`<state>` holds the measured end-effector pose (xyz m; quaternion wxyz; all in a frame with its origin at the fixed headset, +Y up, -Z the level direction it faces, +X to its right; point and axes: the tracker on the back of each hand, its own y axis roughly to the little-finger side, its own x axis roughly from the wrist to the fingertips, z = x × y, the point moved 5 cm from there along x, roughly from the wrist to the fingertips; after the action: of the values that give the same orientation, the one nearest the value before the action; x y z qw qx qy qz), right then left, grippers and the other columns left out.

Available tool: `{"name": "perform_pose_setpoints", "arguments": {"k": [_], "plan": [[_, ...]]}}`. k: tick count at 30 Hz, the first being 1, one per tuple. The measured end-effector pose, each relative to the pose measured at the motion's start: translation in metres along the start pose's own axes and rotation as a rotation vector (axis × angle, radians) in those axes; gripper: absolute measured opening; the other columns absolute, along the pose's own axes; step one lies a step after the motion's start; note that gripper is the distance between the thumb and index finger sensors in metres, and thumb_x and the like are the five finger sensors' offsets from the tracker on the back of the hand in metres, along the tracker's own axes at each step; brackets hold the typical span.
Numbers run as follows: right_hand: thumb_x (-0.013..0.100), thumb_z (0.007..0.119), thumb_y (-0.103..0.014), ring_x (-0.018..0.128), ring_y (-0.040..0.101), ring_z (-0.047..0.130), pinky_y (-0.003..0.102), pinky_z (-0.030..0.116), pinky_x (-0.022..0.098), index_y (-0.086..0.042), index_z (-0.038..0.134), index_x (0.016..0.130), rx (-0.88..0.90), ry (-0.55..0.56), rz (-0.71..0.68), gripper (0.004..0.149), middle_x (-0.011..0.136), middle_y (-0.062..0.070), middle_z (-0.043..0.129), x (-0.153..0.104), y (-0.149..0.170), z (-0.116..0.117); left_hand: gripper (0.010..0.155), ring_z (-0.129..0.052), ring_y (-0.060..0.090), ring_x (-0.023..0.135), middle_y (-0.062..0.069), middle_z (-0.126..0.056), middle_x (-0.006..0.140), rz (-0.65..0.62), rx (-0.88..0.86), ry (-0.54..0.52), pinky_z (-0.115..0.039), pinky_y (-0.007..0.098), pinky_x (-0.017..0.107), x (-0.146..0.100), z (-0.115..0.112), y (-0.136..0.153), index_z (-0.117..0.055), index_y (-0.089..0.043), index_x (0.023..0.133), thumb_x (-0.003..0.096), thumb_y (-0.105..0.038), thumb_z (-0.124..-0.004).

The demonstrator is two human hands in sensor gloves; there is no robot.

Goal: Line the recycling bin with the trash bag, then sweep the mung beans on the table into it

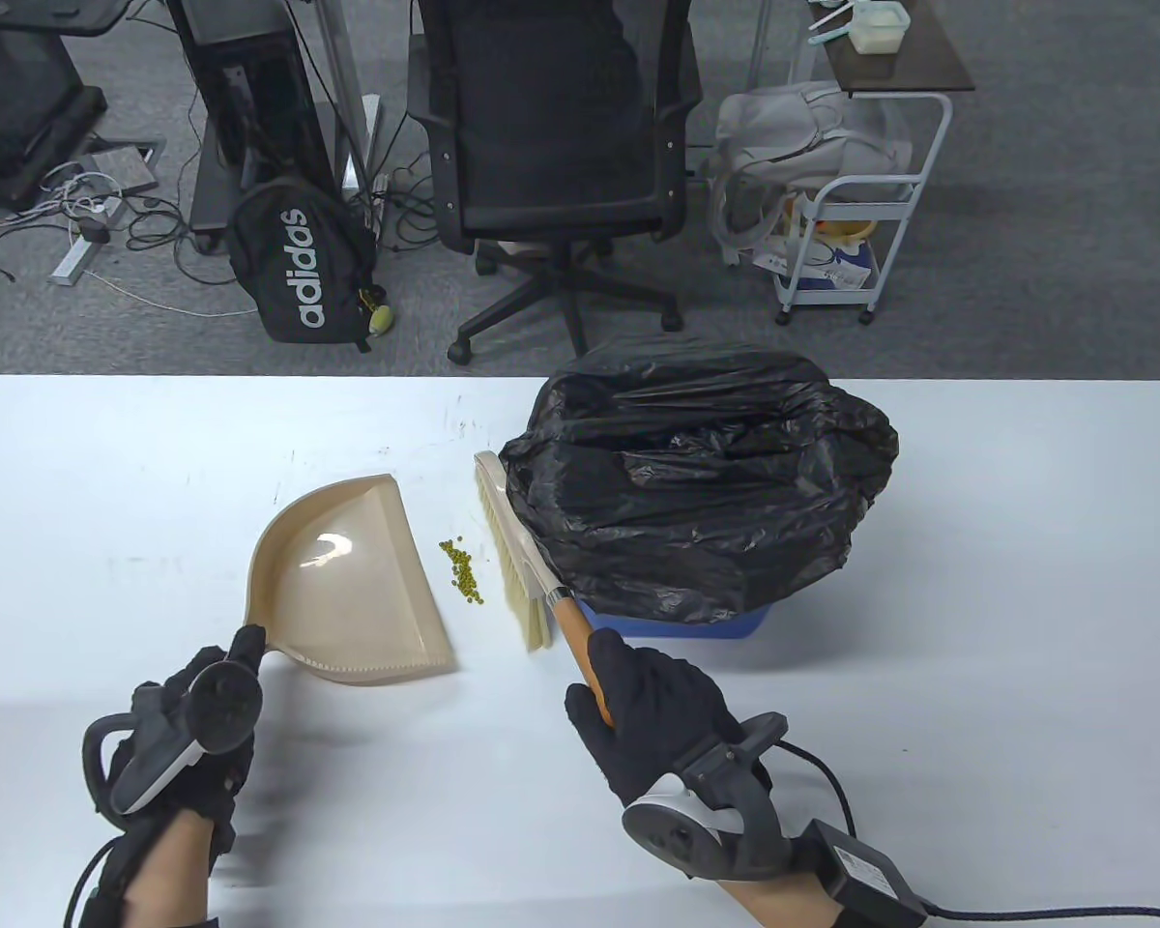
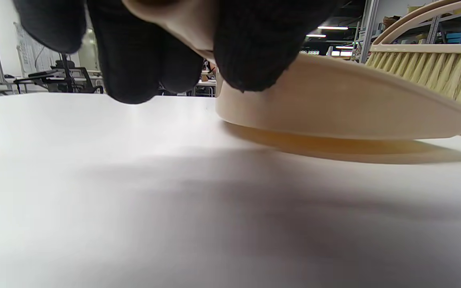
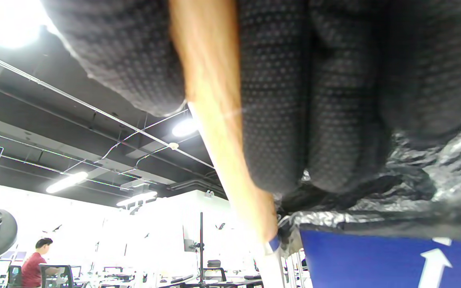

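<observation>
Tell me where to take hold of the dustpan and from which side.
Take the dustpan by its short handle at the narrow rear corner, coming from the near left, where the left hand already grips it. Its wide open lip faces right toward the mung beans and brush, so that edge should probably stay free and flat on the table.

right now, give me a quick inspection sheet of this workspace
Surface: white table, faint scuffs.
Job's things: blue bin lined with black trash bag; mung beans lie between beige dustpan and brush.
Clutter: nothing seen on the table.
Grippers: left hand grips the dustpan handle; right hand grips the brush's wooden handle.
Cables: black cable from the right wrist.
Surroundings: office chair, black backpack, white cart.
</observation>
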<state>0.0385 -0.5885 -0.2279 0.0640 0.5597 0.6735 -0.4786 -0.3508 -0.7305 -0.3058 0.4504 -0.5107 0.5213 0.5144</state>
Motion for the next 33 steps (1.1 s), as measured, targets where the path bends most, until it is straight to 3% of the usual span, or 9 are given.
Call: {"name": "perform_pose_setpoints", "arguments": {"k": [13, 18, 21, 24, 28, 33], "plan": [[0.049, 0.085, -0.038, 0.044, 0.043, 0.110, 0.055, 0.091, 0.031, 0.010, 0.090, 0.082, -0.005, -0.003, -0.002, 0.058, 0.054, 0.025, 0.107, -0.001, 0.001, 0.000, 0.071, -0.087, 0.056, 0.090, 0.026, -0.076, 0.108, 0.016, 0.036, -0.019, -0.065, 0.074, 0.068, 0.001, -0.016, 0.003, -0.059, -0.023, 0.113, 0.0490, -0.024, -0.087], [0.049, 0.085, -0.038, 0.044, 0.043, 0.110, 0.055, 0.091, 0.031, 0.010, 0.090, 0.082, -0.010, -0.005, -0.005, 0.058, 0.054, 0.025, 0.107, -0.001, 0.000, 0.000, 0.080, -0.059, 0.069, 0.100, 0.032, -0.057, 0.117, 0.045, 0.032, -0.030, -0.059, 0.078, 0.068, 0.002, -0.016, 0.007, -0.051, -0.026, 0.117, 0.0472, -0.039, -0.089], [0.049, 0.084, -0.038, 0.044, 0.043, 0.110, 0.055, 0.091, 0.031, 0.010, 0.090, 0.082, -0.012, -0.005, -0.004, 0.058, 0.054, 0.025, 0.107, -0.001, 0.000, 0.000, 0.088, -0.046, 0.074, 0.102, 0.034, -0.046, 0.120, 0.054, -0.021, 0.037, -0.054, 0.081, 0.069, 0.005, -0.026, 0.011, -0.038, -0.027, 0.119, 0.0477, -0.045, -0.087], [0.049, 0.085, -0.038, 0.044, 0.043, 0.110, 0.055, 0.091, 0.031, 0.010, 0.090, 0.082, -0.010, -0.006, 0.000, 0.058, 0.054, 0.025, 0.107, -0.001, 0.000, 0.000, 0.086, -0.051, 0.072, 0.102, 0.031, -0.049, 0.120, 0.056, -0.026, 0.055, -0.056, 0.080, 0.069, 0.007, -0.029, 0.012, -0.035, -0.030, 0.118, 0.0490, -0.039, -0.087], [0.048, 0.085, -0.038, 0.044, 0.043, 0.110, 0.055, 0.091, 0.031, 0.010, 0.090, 0.082, -0.011, -0.007, 0.001, 0.058, 0.054, 0.025, 0.107, -0.001, 0.000, 0.001, 0.073, -0.068, 0.066, 0.100, 0.026, -0.061, 0.118, 0.007, -0.049, 0.013, -0.063, 0.077, 0.069, 0.009, -0.024, 0.011, -0.047, -0.032, 0.115, 0.0512, -0.023, -0.083], [0.049, 0.084, -0.038, 0.045, 0.043, 0.110, 0.055, 0.091, 0.032, 0.009, 0.090, 0.082, -0.010, -0.011, 0.002, 0.058, 0.054, 0.024, 0.107, 0.000, 0.000, 0.002, 0.072, -0.071, 0.064, 0.099, 0.027, -0.060, 0.118, -0.033, -0.097, 0.022, -0.065, 0.076, 0.069, 0.011, -0.024, 0.008, -0.049, -0.033, 0.114, 0.0517, -0.017, -0.083]]}}
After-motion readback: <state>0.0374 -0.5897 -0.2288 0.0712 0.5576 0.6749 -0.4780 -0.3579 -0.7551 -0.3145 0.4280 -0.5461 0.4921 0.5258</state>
